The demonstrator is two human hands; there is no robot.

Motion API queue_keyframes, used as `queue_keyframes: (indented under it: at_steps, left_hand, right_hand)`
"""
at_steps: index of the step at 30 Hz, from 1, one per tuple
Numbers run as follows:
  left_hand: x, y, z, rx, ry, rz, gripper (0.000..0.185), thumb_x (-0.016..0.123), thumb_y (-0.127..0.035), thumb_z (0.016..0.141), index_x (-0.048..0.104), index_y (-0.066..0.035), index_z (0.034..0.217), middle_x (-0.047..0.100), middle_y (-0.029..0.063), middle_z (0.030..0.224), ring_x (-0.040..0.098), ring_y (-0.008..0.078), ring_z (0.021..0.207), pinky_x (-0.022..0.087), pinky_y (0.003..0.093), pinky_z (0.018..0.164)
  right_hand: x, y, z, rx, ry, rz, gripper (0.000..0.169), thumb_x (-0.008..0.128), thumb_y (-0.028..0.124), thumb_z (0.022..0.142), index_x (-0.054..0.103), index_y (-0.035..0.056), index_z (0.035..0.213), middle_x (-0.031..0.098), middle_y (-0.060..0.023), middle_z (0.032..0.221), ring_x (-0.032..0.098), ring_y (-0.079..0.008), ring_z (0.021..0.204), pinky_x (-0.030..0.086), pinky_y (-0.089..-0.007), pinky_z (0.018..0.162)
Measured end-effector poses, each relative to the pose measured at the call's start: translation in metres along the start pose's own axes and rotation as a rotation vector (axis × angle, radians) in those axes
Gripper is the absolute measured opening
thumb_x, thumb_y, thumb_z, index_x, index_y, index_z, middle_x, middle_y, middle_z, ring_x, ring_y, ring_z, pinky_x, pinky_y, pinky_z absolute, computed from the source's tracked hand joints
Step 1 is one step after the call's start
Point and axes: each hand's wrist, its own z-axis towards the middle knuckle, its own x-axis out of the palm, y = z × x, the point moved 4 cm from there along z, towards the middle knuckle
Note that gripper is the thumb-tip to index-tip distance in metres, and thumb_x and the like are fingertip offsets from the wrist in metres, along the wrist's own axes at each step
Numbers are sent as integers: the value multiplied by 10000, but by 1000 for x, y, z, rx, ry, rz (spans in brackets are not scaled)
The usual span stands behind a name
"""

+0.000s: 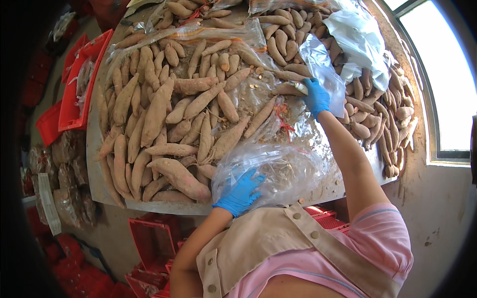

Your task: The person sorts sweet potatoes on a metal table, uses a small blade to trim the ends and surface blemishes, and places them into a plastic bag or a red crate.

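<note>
My left hand [240,193], in a blue glove, lies on a crumpled clear plastic bag [275,167] at the table's near edge, its fingers apart. Farther off to the right, my right hand [316,96], also blue-gloved, is at the end of a sweet potato [285,88]. A small pale object [299,88], perhaps part of a tool, shows at its fingertips; whether the fingers are closed on it is unclear. A clear bag [323,61] lies beside that hand. Small orange slices [254,86] are scattered on the plastic sheet to its left.
Sweet potatoes [158,111] are heaped on the table's left, with another pile [395,100] at the right below the window. White plastic bags [357,39] lie upon the right pile. Red crates [87,80] stand left of the table, and more [152,238] below its near edge.
</note>
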Motion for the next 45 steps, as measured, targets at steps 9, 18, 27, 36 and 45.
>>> queue_keyframes:
  at_steps: [9, 18, 27, 36, 45]
  left_hand:
    - [-8, -1, -2, -41, 26, -31, 387, 585, -171, 834, 525, -32, 1191, 449, 195, 1261, 428, 345, 1166, 352, 391, 992]
    - [-23, -25, 3, -57, -13, 214, 441, 583, -257, 830, 505, -63, 1218, 516, 168, 1215, 501, 326, 1088, 392, 386, 946]
    - [-15, -57, -49, -195, 90, 605, 469, 588, -522, 761, 677, -70, 849, 574, 95, 1124, 487, 293, 1098, 417, 421, 893]
    - [-42, -39, -123, -453, -453, -1, 333, 613, -379, 813, 616, -46, 801, 618, 72, 839, 587, 225, 774, 470, 340, 699]
    - [-105, 47, -118, -954, -904, 28, 998, 676, -488, 714, 163, 56, 1375, 387, 269, 1324, 480, 343, 1162, 418, 391, 937]
  right_hand:
    - [-5, -35, -100, 307, 286, 470, 370, 700, 303, 694, 645, 42, 951, 640, -164, 761, 609, -246, 666, 467, -349, 662]
    - [-58, -49, -163, 536, 286, 1082, 297, 727, 259, 751, 618, 15, 880, 542, 32, 682, 478, -70, 600, 400, -225, 535]
    - [-43, 96, -192, -346, 648, 1062, 562, 780, 251, 651, 563, 44, 1126, 609, -137, 1004, 587, -235, 895, 446, -341, 813]
    - [-28, 75, -180, -406, 523, 378, 407, 740, 307, 653, 629, 109, 990, 640, -123, 919, 608, -324, 835, 476, -376, 724]
    - [-66, 110, -199, -566, 385, 428, 213, 688, 163, 712, 640, 63, 894, 628, -115, 887, 601, -312, 767, 475, -363, 695]
